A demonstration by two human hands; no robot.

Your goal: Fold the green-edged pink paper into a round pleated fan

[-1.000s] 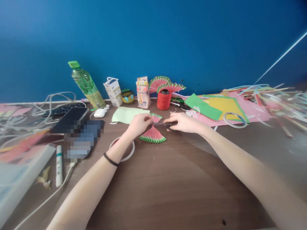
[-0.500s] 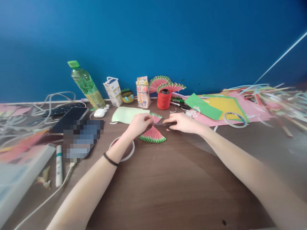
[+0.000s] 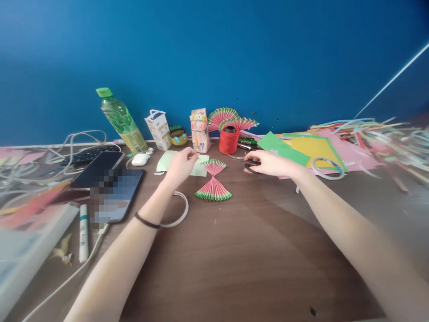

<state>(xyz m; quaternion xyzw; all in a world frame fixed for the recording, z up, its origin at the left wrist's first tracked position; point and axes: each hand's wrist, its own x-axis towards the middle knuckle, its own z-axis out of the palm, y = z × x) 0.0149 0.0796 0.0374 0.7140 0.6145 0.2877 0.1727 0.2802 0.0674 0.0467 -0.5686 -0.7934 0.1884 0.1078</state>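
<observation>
A pleated pink-and-green paper fan (image 3: pixel 213 190), pinched at its middle like a bow tie, lies on the table with neither hand touching it. To its right, my right hand (image 3: pixel 266 163) is closed around the black handles of a pair of scissors (image 3: pixel 252 167), whose blades point left and are hard to see. My left hand (image 3: pixel 182 165) hovers up and left of the fan, over a pale green sheet (image 3: pixel 164 162). Its fingertips are pinched together; anything between them is too small to make out. A white ring of tape (image 3: pixel 184 214) is partly covered by my left forearm.
Along the blue wall stand a green bottle (image 3: pixel 120 120), a milk carton (image 3: pixel 159 132), a decorated carton (image 3: pixel 200 134) and a red holder (image 3: pixel 229 141) with finished fans behind it. Coloured paper (image 3: pixel 301 150) lies right; phones (image 3: pixel 100 169), a marker (image 3: pixel 83 235) and cables lie left.
My right hand has drawn the scissors away from the fan's middle to the right. My left hand has let go of the fan and moved up and left.
</observation>
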